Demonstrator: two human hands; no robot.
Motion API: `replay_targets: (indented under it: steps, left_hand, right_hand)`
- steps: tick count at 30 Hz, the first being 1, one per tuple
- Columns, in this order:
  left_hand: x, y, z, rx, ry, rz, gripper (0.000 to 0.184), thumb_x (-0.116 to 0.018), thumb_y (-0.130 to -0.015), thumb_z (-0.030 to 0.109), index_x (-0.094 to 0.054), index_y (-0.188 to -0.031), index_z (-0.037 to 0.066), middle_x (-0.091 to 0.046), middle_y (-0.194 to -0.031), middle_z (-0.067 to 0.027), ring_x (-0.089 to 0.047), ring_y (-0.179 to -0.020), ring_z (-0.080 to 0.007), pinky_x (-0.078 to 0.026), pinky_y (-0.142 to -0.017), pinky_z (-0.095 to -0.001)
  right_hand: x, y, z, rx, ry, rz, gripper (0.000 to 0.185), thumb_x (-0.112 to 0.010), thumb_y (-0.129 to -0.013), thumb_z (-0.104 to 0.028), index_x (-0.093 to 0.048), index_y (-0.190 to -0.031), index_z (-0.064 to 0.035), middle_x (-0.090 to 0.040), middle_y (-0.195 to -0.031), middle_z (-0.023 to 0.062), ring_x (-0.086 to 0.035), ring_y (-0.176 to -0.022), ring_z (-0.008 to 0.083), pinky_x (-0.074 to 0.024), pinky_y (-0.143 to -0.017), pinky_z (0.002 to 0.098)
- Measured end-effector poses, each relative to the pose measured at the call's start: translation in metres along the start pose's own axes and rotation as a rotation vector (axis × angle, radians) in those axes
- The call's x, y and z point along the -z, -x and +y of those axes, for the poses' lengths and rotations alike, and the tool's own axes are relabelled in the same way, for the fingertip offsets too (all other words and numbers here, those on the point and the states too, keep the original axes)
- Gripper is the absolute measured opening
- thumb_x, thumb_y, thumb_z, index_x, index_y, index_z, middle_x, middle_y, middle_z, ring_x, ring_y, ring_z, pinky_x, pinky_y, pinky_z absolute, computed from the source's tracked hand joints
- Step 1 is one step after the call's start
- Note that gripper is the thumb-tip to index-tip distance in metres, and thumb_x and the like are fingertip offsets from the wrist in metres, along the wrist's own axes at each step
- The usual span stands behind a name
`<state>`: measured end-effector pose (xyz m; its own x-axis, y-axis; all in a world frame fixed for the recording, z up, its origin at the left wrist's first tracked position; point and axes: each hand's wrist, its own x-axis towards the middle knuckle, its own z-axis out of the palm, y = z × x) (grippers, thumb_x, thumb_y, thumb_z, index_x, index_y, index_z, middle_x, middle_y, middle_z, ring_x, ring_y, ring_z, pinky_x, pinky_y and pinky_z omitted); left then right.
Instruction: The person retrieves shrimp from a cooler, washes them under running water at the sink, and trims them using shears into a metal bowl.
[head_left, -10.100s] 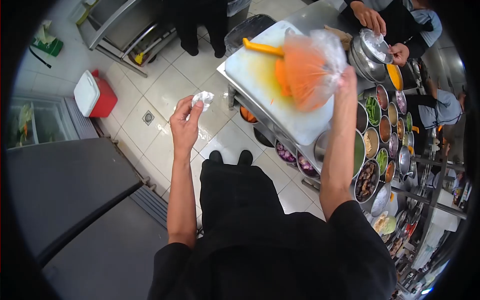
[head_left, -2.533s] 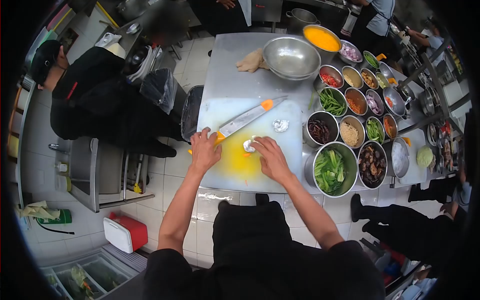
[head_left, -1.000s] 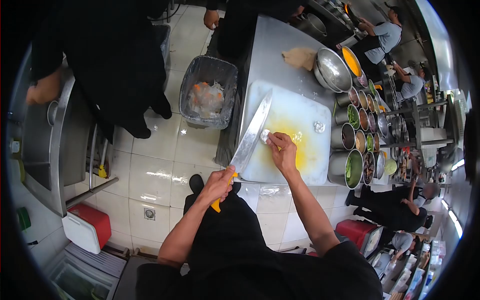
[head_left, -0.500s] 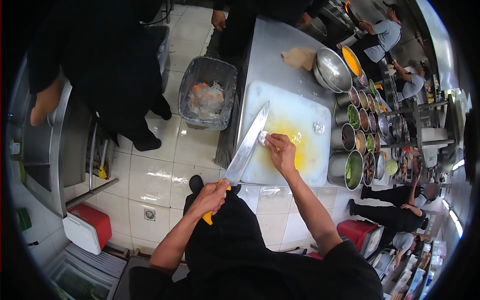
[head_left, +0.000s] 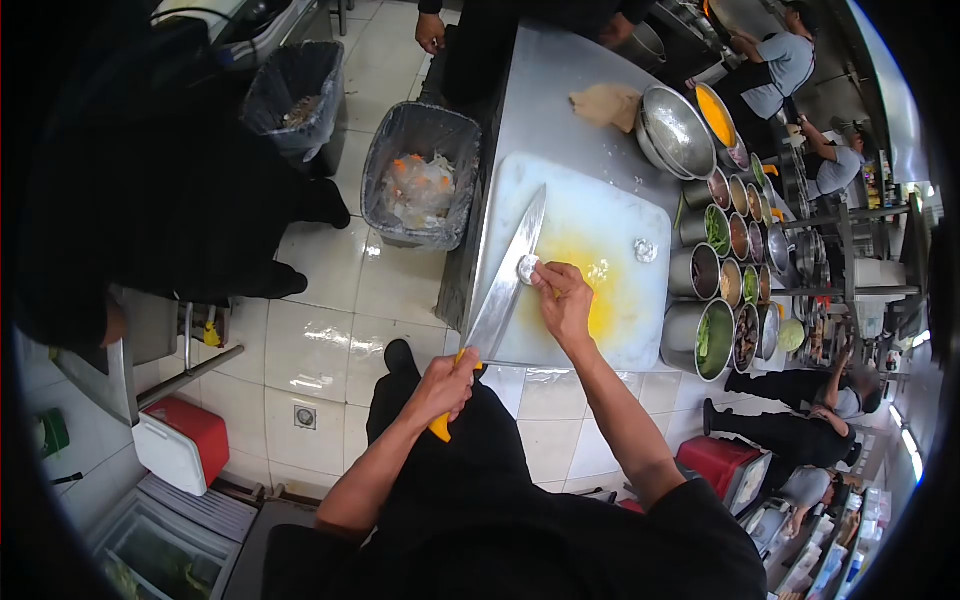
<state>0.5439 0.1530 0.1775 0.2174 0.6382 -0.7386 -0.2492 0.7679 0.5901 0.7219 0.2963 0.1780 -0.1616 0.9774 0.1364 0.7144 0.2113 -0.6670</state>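
My left hand (head_left: 445, 390) is closed around the yellow handle (head_left: 441, 428) of a large kitchen knife (head_left: 500, 285). The blade slants up and away over the left part of a white cutting board (head_left: 630, 310), which has a yellow stain in its middle. Pinched in the fingers of my right hand (head_left: 565, 305) is a small white crumpled wad (head_left: 528, 268), pressed against the blade; its material is unclear. Another crumpled, shiny whitish lump (head_left: 645, 250) lies on the right side of the board.
A lined bin (head_left: 375, 190) with food scraps stands left of the steel table (head_left: 560, 75). Metal bowls (head_left: 675, 135) and several pots of ingredients (head_left: 692, 270) line its right side. A dark-clothed person (head_left: 150, 190) stands at left; others work at far right.
The wad sits slightly farther from the knife's tip, and the handle end has shifted right. The person at left has moved, exposing a second bin. The whole view has shifted slightly.
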Motion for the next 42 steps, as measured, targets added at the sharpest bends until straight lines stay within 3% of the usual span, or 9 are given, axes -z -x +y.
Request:
replay_targets:
  steps: [8, 11, 17, 22, 25, 42]
  left_hand:
    - [0.004, 0.004, 0.0, -0.072, -0.034, 0.167, 0.049, -0.046, -0.093, 0.048, -0.047, -0.072, 0.004, -0.04, -0.048, 0.0001, -0.039, -0.033, -0.0092, -0.032, -0.03, -0.0255]
    - [0.01, 0.004, -0.006, -0.073, 0.009, 0.163, 0.049, -0.046, -0.093, 0.048, -0.047, -0.072, 0.004, -0.04, -0.048, 0.0001, -0.039, -0.033, -0.0089, -0.032, -0.031, -0.0257]
    - [0.008, 0.014, -0.008, -0.072, 0.11, 0.102, 0.049, -0.045, -0.094, 0.048, -0.048, -0.071, 0.004, -0.039, -0.047, 0.0001, -0.039, -0.033, -0.0095, -0.033, -0.031, -0.0255]
    - [0.007, 0.005, -0.017, -0.103, 0.065, 0.021, 0.049, -0.043, -0.095, 0.046, -0.046, -0.073, 0.003, -0.041, -0.05, -0.001, -0.04, -0.035, -0.0082, -0.034, -0.031, -0.0252]
    - [0.007, 0.001, -0.019, -0.134, 0.03, 0.046, 0.053, -0.043, -0.094, 0.049, -0.048, -0.069, 0.002, -0.038, -0.044, -0.0013, -0.042, -0.033, -0.0111, -0.034, -0.033, -0.0276]
    - [0.015, -0.004, -0.015, -0.107, -0.091, 0.039, 0.057, -0.04, -0.094, 0.052, -0.052, -0.072, 0.001, -0.04, -0.046, -0.0023, -0.044, -0.034, -0.0124, -0.037, -0.034, -0.0283]
  right_hand:
    - [0.003, 0.0, -0.009, 0.15, 0.169, 0.053, 0.03, -0.075, -0.074, -0.018, -0.069, -0.098, -0.0018, -0.064, -0.09, 0.0198, -0.062, -0.082, 0.0294, -0.0503, -0.07, 0.0362]
    - [-0.007, -0.001, -0.006, 0.073, 0.154, 0.045, 0.033, -0.077, -0.072, -0.021, -0.069, -0.097, -0.0011, -0.064, -0.088, 0.0205, -0.062, -0.079, 0.0287, -0.0501, -0.066, 0.0355]
    - [-0.001, -0.002, -0.004, 0.106, 0.079, -0.009, 0.024, -0.072, -0.078, -0.016, -0.07, -0.096, -0.0002, -0.064, -0.084, 0.0187, -0.062, -0.073, 0.0274, -0.0493, -0.062, 0.0343]
    - [-0.004, -0.001, -0.007, 0.144, 0.191, -0.01, 0.022, -0.069, -0.08, -0.014, -0.069, -0.097, 0.0009, -0.064, -0.083, 0.0181, -0.062, -0.074, 0.0268, -0.0489, -0.065, 0.034]
    - [-0.004, -0.001, -0.009, 0.167, 0.223, -0.005, 0.022, -0.069, -0.081, -0.015, -0.069, -0.097, 0.0011, -0.064, -0.083, 0.0178, -0.062, -0.074, 0.0267, -0.0485, -0.065, 0.0336]
    - [-0.004, 0.001, -0.01, 0.133, 0.191, -0.005, 0.02, -0.064, -0.085, -0.015, -0.07, -0.1, -0.0034, -0.064, -0.083, 0.0155, -0.061, -0.074, 0.0239, -0.0481, -0.064, 0.0319]
